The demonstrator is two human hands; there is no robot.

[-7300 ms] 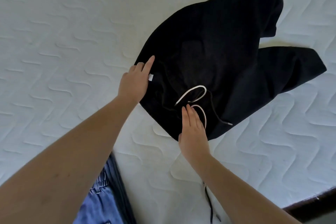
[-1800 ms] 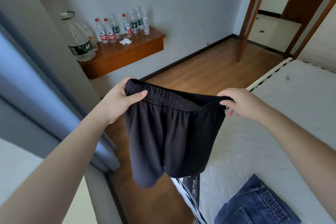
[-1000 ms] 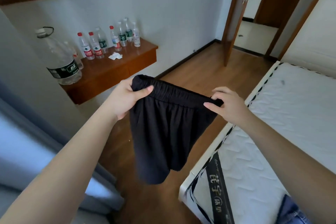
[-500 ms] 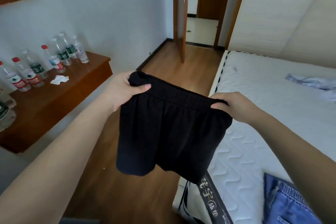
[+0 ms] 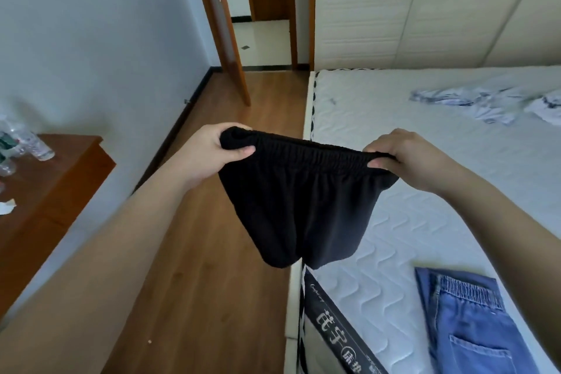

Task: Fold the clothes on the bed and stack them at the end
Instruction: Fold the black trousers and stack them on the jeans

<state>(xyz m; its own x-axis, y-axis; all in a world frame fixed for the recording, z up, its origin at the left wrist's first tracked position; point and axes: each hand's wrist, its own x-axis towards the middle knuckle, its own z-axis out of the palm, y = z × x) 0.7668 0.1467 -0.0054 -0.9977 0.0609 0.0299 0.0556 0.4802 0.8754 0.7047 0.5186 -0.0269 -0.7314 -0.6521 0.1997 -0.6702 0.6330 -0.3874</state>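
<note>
Black shorts (image 5: 303, 200) now hang by the waistband between your left hand (image 5: 209, 155) and right hand (image 5: 406, 158), both pinching it, swung from the counter toward the bed (image 5: 394, 131), ready for folding.

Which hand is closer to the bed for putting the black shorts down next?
Probably the right hand. It pinches the black elastic-waist shorts above the white quilted mattress, near the folded blue jeans. The left hand grips the other waistband end out over the wooden floor.
</note>
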